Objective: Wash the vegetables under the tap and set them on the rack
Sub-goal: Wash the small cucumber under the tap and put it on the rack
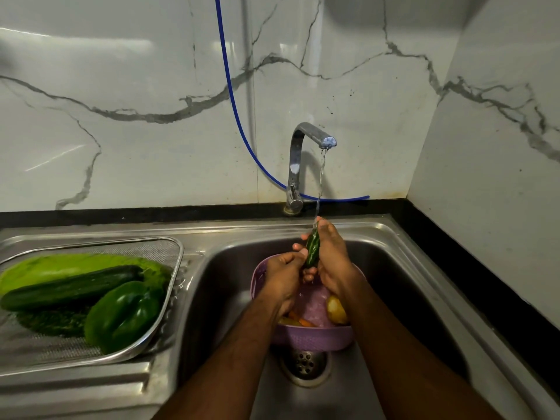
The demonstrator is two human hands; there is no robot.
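A small dark green vegetable (313, 249) stands upright under the running tap (309, 137), over the sink. My right hand (331, 262) grips it from the right, and my left hand (283, 275) holds its lower end from the left. Below my hands a purple colander (315, 338) sits in the sink (409, 277) with a yellow vegetable (336, 310) and orange pieces (298, 319) inside. On the left drainboard a steel mesh rack (169, 295) carries a cucumber (69, 287), a green bell pepper (124, 313) and a light green gourd (60, 265).
The sink drain (304, 363) lies just in front of the colander. A blue hose (239, 116) runs down the marble wall behind the tap. A black counter edge (472, 268) borders the sink on the right.
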